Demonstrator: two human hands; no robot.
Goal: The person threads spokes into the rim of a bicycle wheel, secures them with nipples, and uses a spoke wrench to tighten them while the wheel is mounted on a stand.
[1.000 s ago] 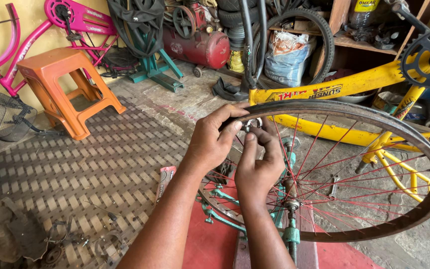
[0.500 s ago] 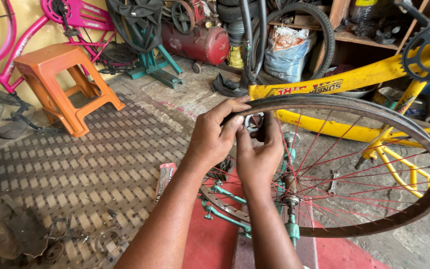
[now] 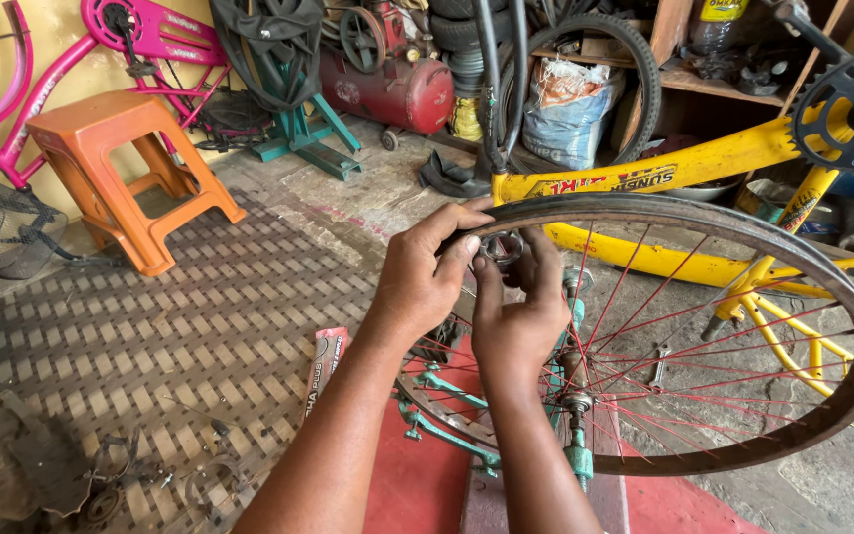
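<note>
Head view. The bicycle wheel, mounted in a teal truing stand, is the item in hand. Left hand grips the dark rim at its top left, fingers curled over the edge, thumb beneath. Right hand, just right of it, pinches a small round spoke key against the rim's inner side. Judgement: the key should seat squarely on the nipple and turn in small amounts, with the left hand steadying the rim.

Behind the wheel lies a yellow bicycle frame; its tubes crowd the far side. Well left of the wheel stands an orange plastic stool. A red air compressor sits beyond.
</note>
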